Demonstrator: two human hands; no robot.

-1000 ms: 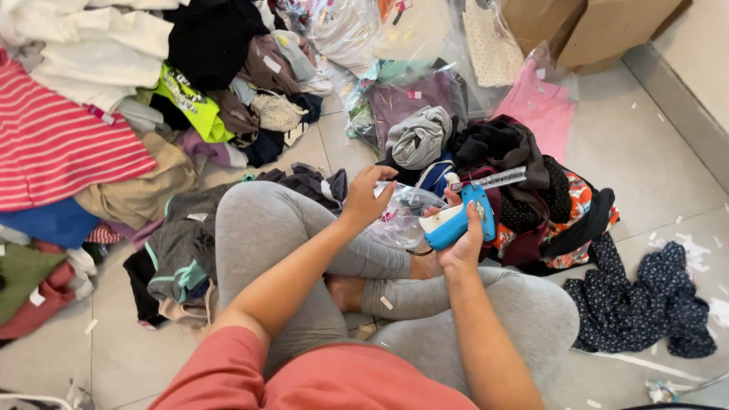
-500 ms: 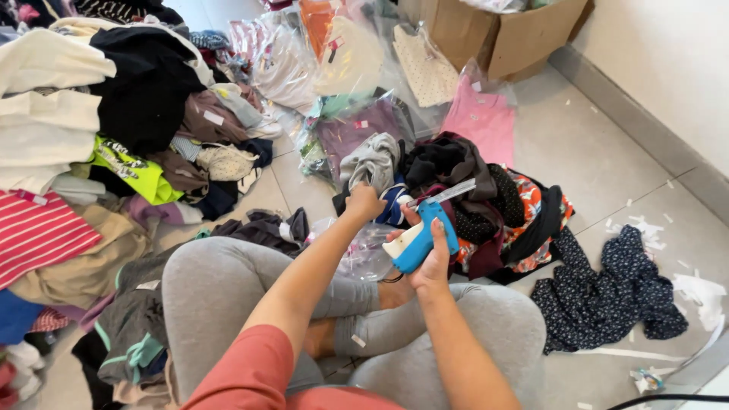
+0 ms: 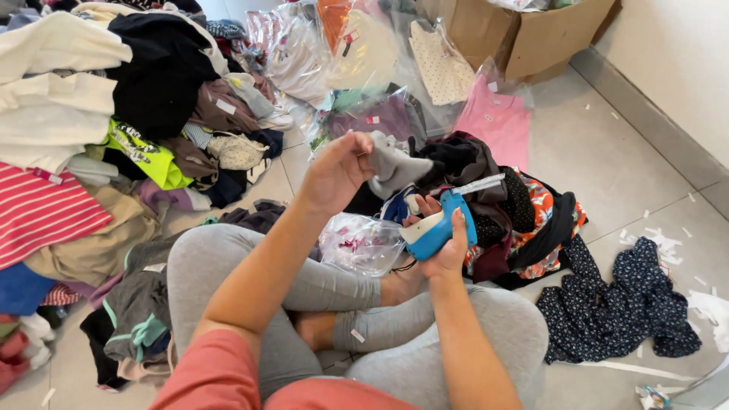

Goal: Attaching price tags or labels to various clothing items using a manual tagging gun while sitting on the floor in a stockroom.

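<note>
Left hand (image 3: 334, 171) is up above the knee, fingers curled and pinched on a grey garment (image 3: 395, 167), which trails off toward three o'clock from the fingertips, its long axis running roughly nine to three with the free end drooping over the dark clothes. Right hand (image 3: 446, 250) sits at about five o'clock from that pinch, fingers wrapped tight round the grip of a blue and white tagging gun (image 3: 440, 228); the gun's body slants from seven up to one o'clock, with a strip of white plastic fasteners (image 3: 480, 184) sticking out at its top toward two o'clock. The grey garment lies at about eleven o'clock from the gun's nose, near but not touching, and the left hand is plainly the nearer of the two to it. Between the hands and the lap lies a crumpled clear plastic bag (image 3: 361, 243) with something pinkish inside, just beside the gun's lower end. Behind the gun, at three o'clock, a heap of dark and orange-patterned clothes (image 3: 531, 212) crowds in close. Farther out: a pink top in a clear bag (image 3: 501, 125) at one o'clock, a cardboard box (image 3: 524, 34) beyond it, a navy dotted garment (image 3: 623, 300) on the tiled floor (image 3: 630, 175) at four o'clock, and a big clothes pile (image 3: 114, 114) at ten o'clock.
</note>
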